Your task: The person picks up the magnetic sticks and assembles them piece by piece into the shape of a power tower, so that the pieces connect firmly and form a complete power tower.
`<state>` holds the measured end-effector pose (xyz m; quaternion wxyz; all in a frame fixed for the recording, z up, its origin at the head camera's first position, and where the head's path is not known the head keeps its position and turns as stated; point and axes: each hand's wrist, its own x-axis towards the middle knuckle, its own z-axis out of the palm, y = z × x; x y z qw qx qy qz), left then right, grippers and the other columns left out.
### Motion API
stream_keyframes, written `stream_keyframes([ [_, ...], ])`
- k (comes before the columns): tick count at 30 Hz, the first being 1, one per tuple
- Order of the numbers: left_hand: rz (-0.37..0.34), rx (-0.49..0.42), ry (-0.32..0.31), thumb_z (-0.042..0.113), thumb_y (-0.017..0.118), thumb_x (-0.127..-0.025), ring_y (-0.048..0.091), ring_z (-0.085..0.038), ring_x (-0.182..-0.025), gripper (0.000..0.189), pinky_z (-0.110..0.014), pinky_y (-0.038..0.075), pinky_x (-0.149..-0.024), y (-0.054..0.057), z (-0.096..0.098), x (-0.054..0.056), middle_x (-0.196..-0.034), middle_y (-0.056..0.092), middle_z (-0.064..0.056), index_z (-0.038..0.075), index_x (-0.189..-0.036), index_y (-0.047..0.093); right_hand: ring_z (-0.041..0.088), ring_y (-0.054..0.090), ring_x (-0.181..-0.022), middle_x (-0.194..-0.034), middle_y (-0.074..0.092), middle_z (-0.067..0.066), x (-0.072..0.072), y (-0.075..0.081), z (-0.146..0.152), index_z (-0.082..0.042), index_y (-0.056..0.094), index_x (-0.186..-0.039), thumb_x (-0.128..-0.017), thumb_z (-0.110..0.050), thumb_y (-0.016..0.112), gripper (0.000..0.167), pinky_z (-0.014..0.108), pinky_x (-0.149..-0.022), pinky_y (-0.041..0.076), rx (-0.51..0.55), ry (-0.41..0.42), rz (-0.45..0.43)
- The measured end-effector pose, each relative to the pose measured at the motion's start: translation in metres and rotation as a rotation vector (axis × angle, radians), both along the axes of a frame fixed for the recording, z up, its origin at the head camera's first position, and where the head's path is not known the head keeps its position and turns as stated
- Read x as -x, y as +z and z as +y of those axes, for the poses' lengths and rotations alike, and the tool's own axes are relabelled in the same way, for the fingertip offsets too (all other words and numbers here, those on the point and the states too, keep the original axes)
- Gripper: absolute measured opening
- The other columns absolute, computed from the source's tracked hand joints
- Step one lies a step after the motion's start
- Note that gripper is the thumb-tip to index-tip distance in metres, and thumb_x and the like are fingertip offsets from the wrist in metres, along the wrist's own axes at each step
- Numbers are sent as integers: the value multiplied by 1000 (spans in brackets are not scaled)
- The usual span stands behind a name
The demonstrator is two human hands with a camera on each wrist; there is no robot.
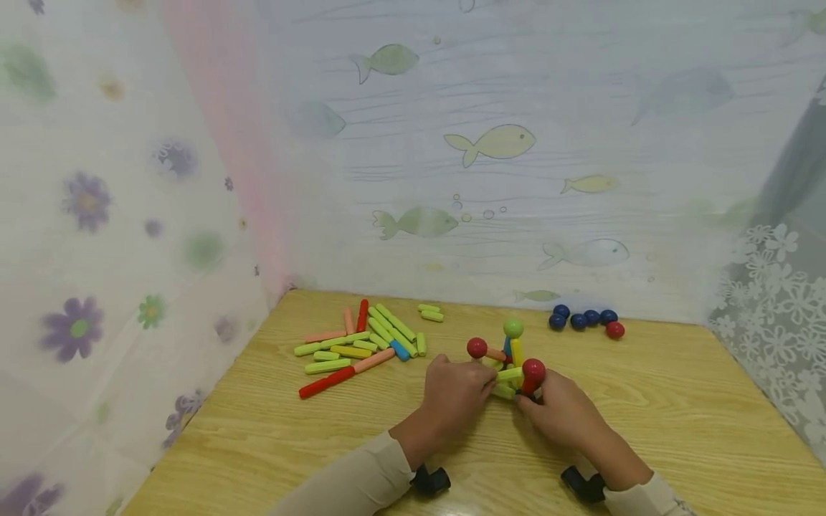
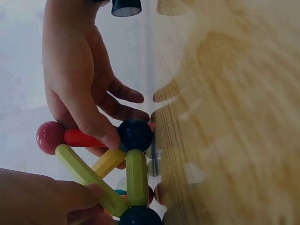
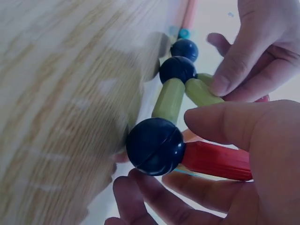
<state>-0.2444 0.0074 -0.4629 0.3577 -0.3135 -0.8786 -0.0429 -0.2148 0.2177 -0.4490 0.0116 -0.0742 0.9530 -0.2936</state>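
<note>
A small frame of magnetic rods and balls stands on the table before me. My left hand (image 1: pixel 454 390) pinches a slanting lime rod (image 2: pixel 86 173) between thumb and fingers. The rod runs from a red ball (image 2: pixel 50 137) down to a dark blue ball (image 3: pixel 177 70). With thumb and fingers my right hand (image 1: pixel 568 412) grips a red rod (image 3: pixel 215 161) near its nearer blue ball (image 3: pixel 154 146). Another lime rod (image 2: pixel 137 178) links the two blue balls low over the table. Behind, a yellow rod (image 1: pixel 517 352) rises beside a green ball (image 1: pixel 513 328). The hands partly hide the frame.
Loose lime, red, orange and yellow rods (image 1: pixel 351 351) lie to the left, a blue one (image 1: pixel 400 350) among them. Two short lime rods (image 1: pixel 431 313) lie farther back. Several blue balls (image 1: pixel 578 321) and a red ball (image 1: pixel 615 330) sit back right, near a printed curtain (image 1: pixel 452 272).
</note>
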Motion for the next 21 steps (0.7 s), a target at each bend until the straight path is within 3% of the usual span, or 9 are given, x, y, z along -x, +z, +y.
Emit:
stream_keyframes([
  [3, -29, -65, -40, 34, 74, -96, 46, 4, -52, 21, -21, 14, -55, 0, -1, 0, -68, 68, 19, 34, -75, 72, 14, 57, -71, -88, 67, 2, 1, 0, 1, -3, 66, -111, -94, -28, 76, 32, 32, -62, 47, -1, -2, -5],
  [7, -199, -268, -102, 26, 78, -90, 54, 5, -61, 10, -13, 30, -54, -1, -8, 0, -73, 66, 17, 27, -82, 72, 14, 56, -70, -86, 66, 2, 2, 0, 2, -4, 66, -107, -95, -28, 75, 29, 32, -62, 46, 2, -19, -27],
  [11, -462, -422, -26, 26, 78, -86, 45, 1, -58, 16, -17, 36, -50, 0, -14, 5, -72, 55, 13, 22, -81, 63, 14, 58, -71, -88, 68, 3, 3, -1, 4, -3, 66, -107, -95, -25, 75, 28, 32, -63, 48, 7, -21, -18],
  [13, -574, -427, 42, 33, 77, -88, 46, -2, -61, 20, -20, 39, -52, 0, -15, 7, -79, 55, 11, 19, -89, 62, 13, 60, -73, -89, 70, 4, 3, -1, 4, -2, 66, -107, -94, -24, 75, 27, 32, -63, 50, 9, -26, -13],
  [15, -642, -400, 81, 39, 77, -91, 52, -5, -66, 27, -23, 43, -57, 0, -14, 10, -86, 59, 8, 18, -98, 63, 13, 60, -72, -88, 70, 5, 3, -1, 5, -2, 66, -107, -94, -23, 75, 27, 33, -62, 50, 11, -28, -15],
  [18, -637, -351, 60, 40, 74, -95, 63, -7, -77, 27, -24, 50, -64, -1, -12, 11, -97, 69, 7, 18, -108, 65, 13, 60, -71, -87, 70, 5, 3, -2, 5, -2, 65, -107, -94, -22, 74, 25, 33, -62, 50, 14, -26, -13],
  [21, -572, -326, 9, 34, 73, -98, 69, -7, -81, 15, -23, 51, -63, -2, -10, 8, -98, 74, 7, 20, -102, 69, 14, 58, -71, -87, 70, 5, 3, -3, 6, -2, 65, -106, -95, -21, 73, 24, 34, -64, 50, 17, -24, -11],
])
